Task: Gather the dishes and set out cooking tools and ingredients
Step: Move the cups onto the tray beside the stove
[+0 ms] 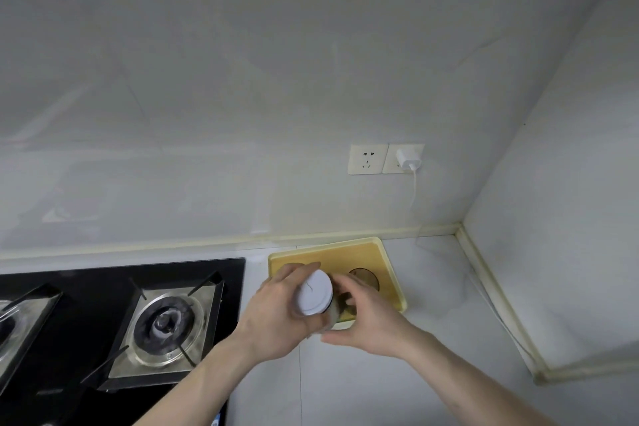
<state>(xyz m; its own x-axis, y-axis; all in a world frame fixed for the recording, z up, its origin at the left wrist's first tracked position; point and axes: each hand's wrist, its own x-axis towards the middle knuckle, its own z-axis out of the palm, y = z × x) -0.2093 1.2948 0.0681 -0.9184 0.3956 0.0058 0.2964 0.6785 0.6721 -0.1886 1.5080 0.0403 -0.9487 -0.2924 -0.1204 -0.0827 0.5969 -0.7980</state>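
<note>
Head view: a small jar (316,301) with a white lid (314,292) is held above the near edge of a yellow tray (387,263), which lies on the pale counter (432,339) against the wall, just right of a black gas hob (103,322). The jar is gripped by the left hand (276,315), fingers curled round its body below the lid. The right hand (366,318) is set against the jar's lower side, fingers curled to it; whether they clamp or merely steady cannot be told. A dark ring mark (363,278) is seen on the tray floor behind the jar. A charger (409,159) is plugged into the wall socket above.

Handling, judged: the body appears to be clear glass, so rigid, breakable and likely smooth. Contents are obscured; weight is probably modest. Hold is best taken round the body, not the lid, which may turn loose.
</note>
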